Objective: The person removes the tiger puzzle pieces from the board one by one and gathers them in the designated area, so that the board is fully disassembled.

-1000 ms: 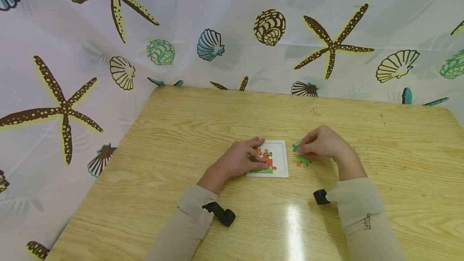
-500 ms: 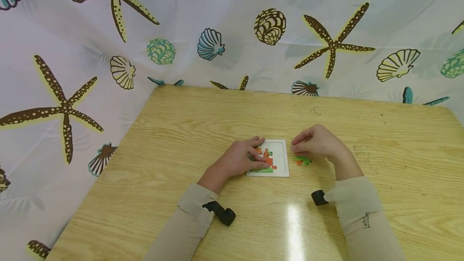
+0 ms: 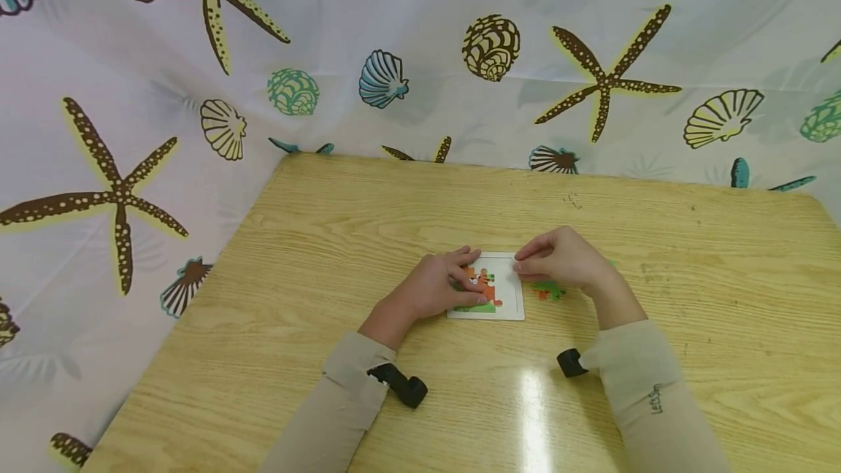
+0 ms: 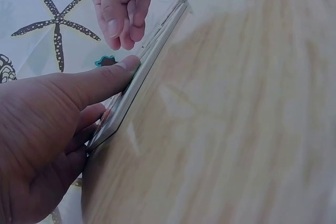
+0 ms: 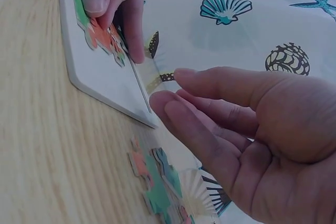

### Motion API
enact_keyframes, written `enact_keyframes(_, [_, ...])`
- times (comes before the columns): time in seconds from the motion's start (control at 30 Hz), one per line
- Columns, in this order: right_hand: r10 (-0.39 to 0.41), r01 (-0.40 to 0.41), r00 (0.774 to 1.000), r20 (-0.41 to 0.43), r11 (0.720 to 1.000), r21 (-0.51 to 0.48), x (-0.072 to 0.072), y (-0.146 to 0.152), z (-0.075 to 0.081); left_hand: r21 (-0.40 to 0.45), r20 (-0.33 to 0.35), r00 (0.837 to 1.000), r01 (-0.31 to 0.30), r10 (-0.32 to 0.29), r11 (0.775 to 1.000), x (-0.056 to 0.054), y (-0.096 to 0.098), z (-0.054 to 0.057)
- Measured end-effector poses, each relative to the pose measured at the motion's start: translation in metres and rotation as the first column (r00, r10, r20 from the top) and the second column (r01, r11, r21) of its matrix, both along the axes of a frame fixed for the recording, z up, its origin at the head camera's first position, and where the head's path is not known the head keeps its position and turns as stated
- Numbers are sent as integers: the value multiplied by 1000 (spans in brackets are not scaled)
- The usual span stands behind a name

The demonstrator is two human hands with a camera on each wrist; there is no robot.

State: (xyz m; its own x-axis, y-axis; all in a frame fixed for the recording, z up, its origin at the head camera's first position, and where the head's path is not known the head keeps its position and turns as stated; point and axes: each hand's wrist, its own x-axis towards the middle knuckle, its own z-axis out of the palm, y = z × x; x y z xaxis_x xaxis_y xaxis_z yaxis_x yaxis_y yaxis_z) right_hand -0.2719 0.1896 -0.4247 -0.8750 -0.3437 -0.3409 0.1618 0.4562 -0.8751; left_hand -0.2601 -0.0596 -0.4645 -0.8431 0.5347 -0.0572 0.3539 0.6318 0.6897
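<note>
A white jigsaw board (image 3: 509, 309) lies on the table, with joined orange and green pieces (image 3: 488, 290) on its left part. The left hand (image 3: 434, 287) rests over that side, its fingers spread and its thumb pressing the joined pieces. At the board's upper right edge, the right hand (image 3: 561, 261) hovers with thumb and fingertips close together. I cannot tell whether a small piece sits between them; a narrow gap shows in the right wrist view. Loose green, orange and teal puzzle pieces (image 5: 157, 187) lie beside the board, partly under the right hand in the head view.
The wood-grain table (image 3: 328, 239) reaches back to a white curtain (image 3: 434, 35) printed with starfish and shells. A green bit (image 3: 613, 263) shows behind the right wrist. Black wrist cameras stick out from both sleeves, such as the left camera (image 3: 410, 391).
The right hand has moved left from the loose pieces to the board's right edge. A teal piece seen at its fingertips earlier no longer shows in the head view. The left hand stays put.
</note>
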Motion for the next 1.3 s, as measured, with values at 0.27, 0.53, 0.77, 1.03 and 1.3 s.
enact_keyframes(0.27, [64,-63,997,-51,998,8,0,-5,-4,1,2,1000,0,0,1000,0,0,0])
enact_keyframes(0.53, [79,-75,995,-63,995,63,-1,-10,-8,2,1,1000,-3,3,1000,0,0,1])
enact_keyframes(0.77, [127,-116,987,-103,988,102,0,-14,-8,3,-15,1000,0,0,1000,0,-1,1])
enact_keyframes(1.03, [145,-131,983,-115,984,119,2,-20,-8,7,-8,1000,1,-1,1000,0,-1,0])
enact_keyframes(1.3, [116,-103,987,-109,988,115,1,-24,-9,14,-10,1000,-3,3,1000,0,-2,1])
